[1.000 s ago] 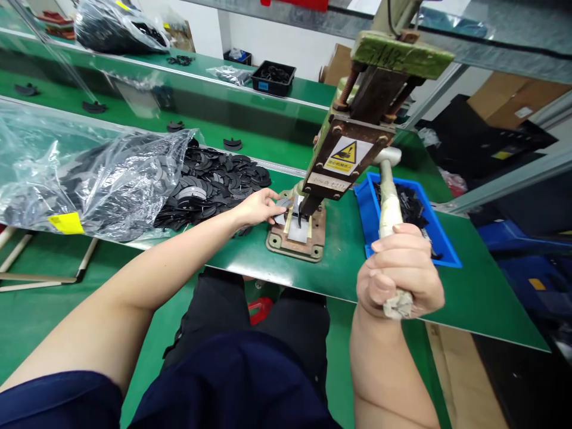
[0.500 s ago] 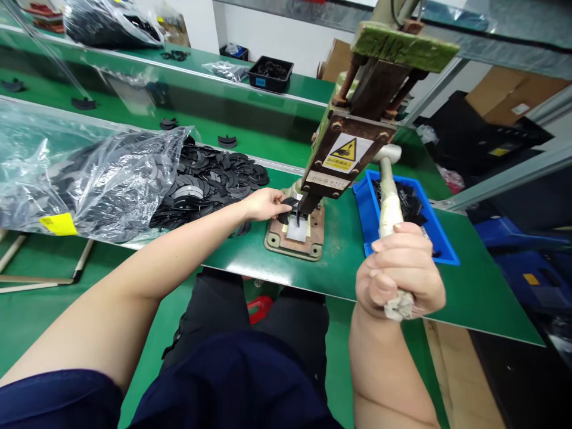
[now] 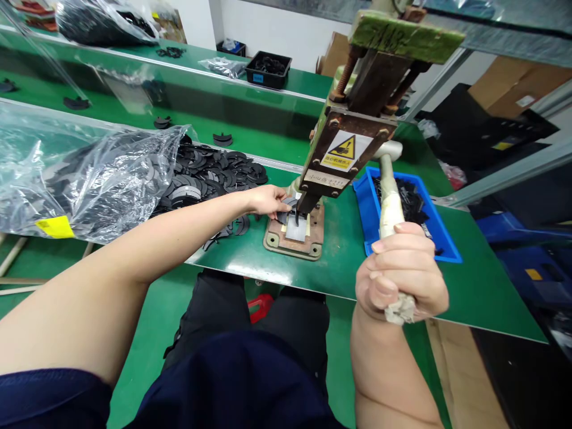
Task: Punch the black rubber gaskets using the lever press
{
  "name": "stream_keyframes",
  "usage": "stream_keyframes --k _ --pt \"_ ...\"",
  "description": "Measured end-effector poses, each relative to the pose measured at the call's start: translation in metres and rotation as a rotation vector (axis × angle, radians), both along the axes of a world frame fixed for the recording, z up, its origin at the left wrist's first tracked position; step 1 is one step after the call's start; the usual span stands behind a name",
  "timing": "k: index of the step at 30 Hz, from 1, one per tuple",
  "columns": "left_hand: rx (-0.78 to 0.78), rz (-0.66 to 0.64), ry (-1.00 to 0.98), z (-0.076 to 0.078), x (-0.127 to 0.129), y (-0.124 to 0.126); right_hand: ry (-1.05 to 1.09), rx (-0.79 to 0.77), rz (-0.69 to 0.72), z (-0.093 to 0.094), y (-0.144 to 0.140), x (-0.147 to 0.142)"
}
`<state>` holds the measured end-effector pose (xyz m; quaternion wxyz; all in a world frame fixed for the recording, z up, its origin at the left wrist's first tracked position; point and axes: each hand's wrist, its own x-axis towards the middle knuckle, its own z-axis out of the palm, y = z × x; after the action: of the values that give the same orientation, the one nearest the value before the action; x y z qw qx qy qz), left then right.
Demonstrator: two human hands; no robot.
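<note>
While a clear bag (image 3: 75,179) of black parts lies well to its left, the left hand (image 3: 266,199) pinches a black part (image 3: 286,215) on the press base (image 3: 292,238), under the press head (image 3: 342,158). Right of it, the right hand (image 3: 402,277) is clamped around the lever (image 3: 388,196), near a blue tray (image 3: 404,217).
</note>
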<state>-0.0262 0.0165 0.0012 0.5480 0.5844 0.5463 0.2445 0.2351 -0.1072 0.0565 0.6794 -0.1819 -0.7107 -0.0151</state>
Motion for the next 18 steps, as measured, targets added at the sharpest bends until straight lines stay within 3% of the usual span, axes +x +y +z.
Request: stream_keyframes --k 3,8,13,16,18 --pt "-0.056 0.011 -0.013 0.001 0.000 -0.001 0.009 0.010 -0.016 0.001 0.000 0.000" --pt "-0.299 0.068 -0.064 0.006 0.004 -0.003 0.032 0.001 -0.044 0.001 0.001 -0.001" --pt "-0.329 0.141 -0.119 -0.002 0.005 -0.010 0.058 0.042 -0.042 -0.001 0.004 -0.007" --pt "-0.293 0.151 -0.157 -0.009 0.004 -0.015 0.085 0.080 -0.022 0.014 0.008 -0.010" --pt "-0.259 0.163 -0.194 -0.012 0.004 -0.019 0.099 0.095 0.014 0.037 0.013 -0.011"
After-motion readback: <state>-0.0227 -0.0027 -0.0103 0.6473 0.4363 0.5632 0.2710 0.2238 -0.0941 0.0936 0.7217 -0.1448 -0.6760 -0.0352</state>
